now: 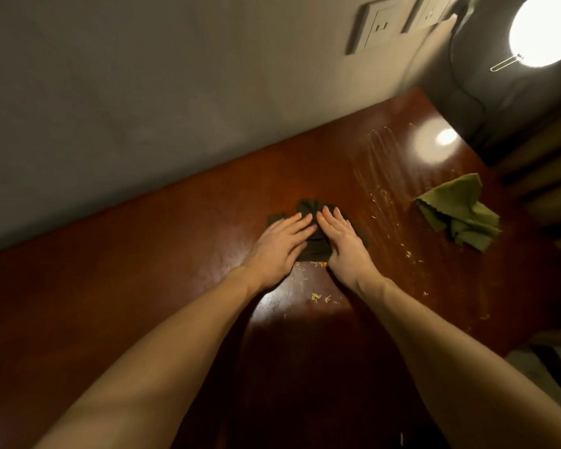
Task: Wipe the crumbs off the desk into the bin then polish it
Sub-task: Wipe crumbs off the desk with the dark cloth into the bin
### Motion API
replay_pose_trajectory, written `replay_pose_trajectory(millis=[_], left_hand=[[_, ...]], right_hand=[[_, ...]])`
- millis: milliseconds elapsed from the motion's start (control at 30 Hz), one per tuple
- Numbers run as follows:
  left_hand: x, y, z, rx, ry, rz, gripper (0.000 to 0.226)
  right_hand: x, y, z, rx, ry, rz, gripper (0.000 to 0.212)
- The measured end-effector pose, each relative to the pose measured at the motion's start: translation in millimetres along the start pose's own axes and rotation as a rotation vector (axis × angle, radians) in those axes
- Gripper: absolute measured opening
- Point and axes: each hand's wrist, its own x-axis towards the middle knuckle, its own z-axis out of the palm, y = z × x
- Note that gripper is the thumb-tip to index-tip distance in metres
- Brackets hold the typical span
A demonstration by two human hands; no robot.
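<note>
Red-brown glossy wood of a desk (175, 254), seen from above, set against a grey wall (127, 92). Near the middle, a crumpled dark cloth (316, 244) pinned under two bare hands side by side. Left hand (279, 241) and right hand (344, 244) both flat, fingers straight: each grip open, clasping nothing, only pressing on the fabric. Pale crumbs (316, 297) scattered just nearer than the cloth, between the wrists. More crumbs strewn to the right, between the dark cloth and a rumpled green cloth (460, 215) near the desk's right edge. No bin anywhere in view.

Probably mid-wipe, with plenty of crumbs not yet gathered. Could send crumbs onto the floor if swept to an edge with no bin held beneath. Could slide over the bunched cloth instead of moving it, given flat palms and a slick surface. Could push crumbs into the green cloth if swept rightward, dirtying what seems meant for polishing.
</note>
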Motion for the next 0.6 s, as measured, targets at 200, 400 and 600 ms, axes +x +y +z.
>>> replay_pose_trajectory(millis=[200, 400, 600], left_hand=[[-42.9, 21.3, 1.9, -0.091, -0.027, -0.04, 0.046], [-30.0, 19.5, -21.7, -0.178, 0.113, -0.14, 0.046], [-34.2, -35.5, -41.4, 0.247, 0.143, -0.303, 0.062]], right_hand=[[-42.3, -30.1, 1.3, -0.039, -0.097, 0.076, 0.066], [-42.2, -84.4, 22.1, -0.086, 0.242, 0.354, 0.054], [26.1, -112.0, 41.6, -0.214, 0.122, 0.575, 0.085]])
